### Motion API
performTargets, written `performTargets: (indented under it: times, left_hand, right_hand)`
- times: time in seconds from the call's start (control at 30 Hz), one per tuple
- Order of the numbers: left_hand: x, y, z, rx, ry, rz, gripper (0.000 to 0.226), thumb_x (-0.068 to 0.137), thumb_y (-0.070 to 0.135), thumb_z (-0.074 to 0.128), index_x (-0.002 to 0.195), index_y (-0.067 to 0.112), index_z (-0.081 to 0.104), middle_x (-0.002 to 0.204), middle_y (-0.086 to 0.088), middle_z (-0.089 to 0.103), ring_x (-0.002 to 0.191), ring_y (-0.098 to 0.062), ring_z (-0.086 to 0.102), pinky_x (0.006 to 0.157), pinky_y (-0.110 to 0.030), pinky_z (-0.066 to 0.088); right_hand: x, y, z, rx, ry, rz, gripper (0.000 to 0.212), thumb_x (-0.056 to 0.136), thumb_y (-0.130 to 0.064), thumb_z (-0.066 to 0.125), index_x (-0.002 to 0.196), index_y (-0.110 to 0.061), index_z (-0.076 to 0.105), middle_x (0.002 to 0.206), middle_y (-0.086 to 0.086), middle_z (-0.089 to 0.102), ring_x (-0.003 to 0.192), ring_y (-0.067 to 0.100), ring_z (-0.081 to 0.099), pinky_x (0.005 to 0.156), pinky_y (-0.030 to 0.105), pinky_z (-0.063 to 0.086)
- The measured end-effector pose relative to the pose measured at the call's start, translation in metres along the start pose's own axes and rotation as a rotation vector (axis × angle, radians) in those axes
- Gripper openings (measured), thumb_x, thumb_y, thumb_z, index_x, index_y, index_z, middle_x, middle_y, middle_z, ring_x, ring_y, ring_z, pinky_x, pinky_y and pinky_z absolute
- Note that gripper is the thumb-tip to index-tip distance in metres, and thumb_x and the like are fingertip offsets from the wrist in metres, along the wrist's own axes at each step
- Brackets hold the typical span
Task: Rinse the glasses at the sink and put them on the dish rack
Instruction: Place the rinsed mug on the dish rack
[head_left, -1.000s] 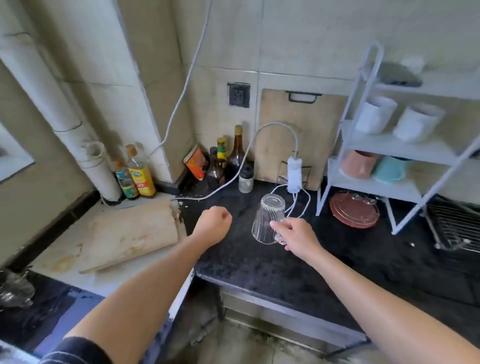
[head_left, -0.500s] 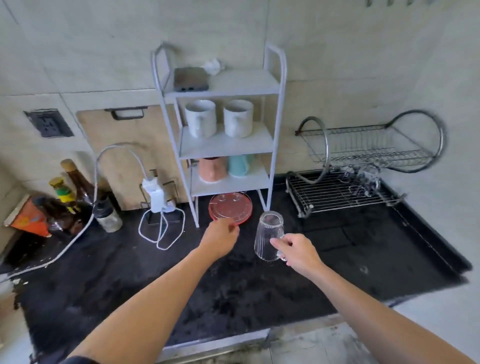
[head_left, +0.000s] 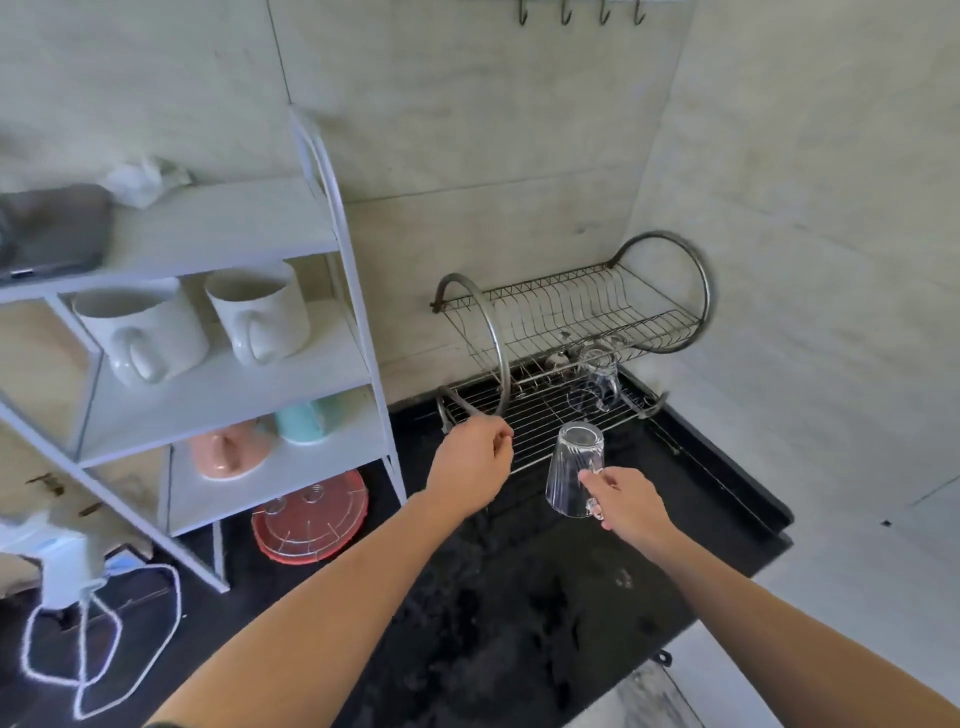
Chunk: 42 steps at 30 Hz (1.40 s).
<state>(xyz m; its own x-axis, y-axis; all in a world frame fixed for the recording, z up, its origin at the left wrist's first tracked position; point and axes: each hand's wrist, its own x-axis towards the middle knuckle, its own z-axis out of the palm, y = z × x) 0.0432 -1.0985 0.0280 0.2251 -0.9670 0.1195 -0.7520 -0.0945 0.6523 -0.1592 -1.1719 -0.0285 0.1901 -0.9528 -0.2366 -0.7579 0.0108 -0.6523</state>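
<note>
My right hand grips the handle of a clear glass mug, held upside down just above the front edge of the metal dish rack. Another clear glass lies on the rack's lower tier, under the upper plate tier. My left hand hovers with curled fingers and holds nothing, close to the rack's front left corner.
A white shelf unit stands left of the rack with two white mugs, a pink cup and a teal cup. A red round lid lies under it on the black counter. A white charger and cable sit at far left.
My view and both hands have moved right along the counter, from the bottles and cutting board to the dish rack. The upside-down glass stays in my right hand throughout.
</note>
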Motion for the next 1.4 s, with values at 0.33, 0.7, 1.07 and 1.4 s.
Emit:
performTargets:
  times: [0.33, 0.7, 1.07, 1.4]
  left_hand:
    - [0.112, 0.031, 0.039, 0.471, 0.331, 0.18, 0.027, 0.087, 0.019, 0.045, 0.093, 0.01, 0.069, 0.091, -0.004, 0.063, 0.086, -0.023, 0.057, 0.074, -0.04, 0.05]
    - [0.143, 0.021, 0.079, 0.849, 0.425, 0.106, 0.03, 0.092, 0.022, 0.042, 0.072, 0.015, 0.064, 0.076, 0.0, 0.065, 0.073, -0.021, 0.062, 0.095, -0.038, 0.038]
    - [0.148, 0.012, 0.086, 0.931, 0.571, 0.179, 0.021, 0.084, 0.019, 0.053, 0.065, 0.015, 0.06, 0.06, 0.002, 0.055, 0.059, -0.021, 0.052, 0.066, -0.035, 0.043]
    - [0.141, 0.022, 0.082, 0.858, 0.464, 0.09, 0.022, 0.089, 0.023, 0.047, 0.075, 0.015, 0.063, 0.069, 0.002, 0.058, 0.064, -0.021, 0.053, 0.075, -0.036, 0.041]
  right_hand:
    - [0.149, 0.023, -0.012, 0.001, -0.086, -0.04, 0.045, 0.098, -0.043, 0.048, 0.062, -0.015, 0.046, 0.066, 0.005, 0.06, 0.071, 0.031, 0.066, 0.071, 0.042, 0.052]
    - [0.28, -0.001, 0.031, 0.066, -0.229, -0.216, 0.036, 0.097, -0.038, 0.054, 0.094, -0.004, 0.067, 0.1, 0.014, 0.067, 0.095, 0.034, 0.062, 0.078, 0.036, 0.047]
    - [0.327, -0.006, 0.065, 0.016, -0.197, -0.305, 0.042, 0.1, -0.022, 0.05, 0.076, 0.012, 0.06, 0.092, 0.026, 0.061, 0.092, 0.037, 0.057, 0.067, 0.034, 0.029]
    - [0.309, -0.009, 0.038, -0.19, -0.289, -0.246, 0.04, 0.096, -0.034, 0.055, 0.116, 0.001, 0.057, 0.115, 0.02, 0.063, 0.106, 0.036, 0.059, 0.083, 0.039, 0.045]
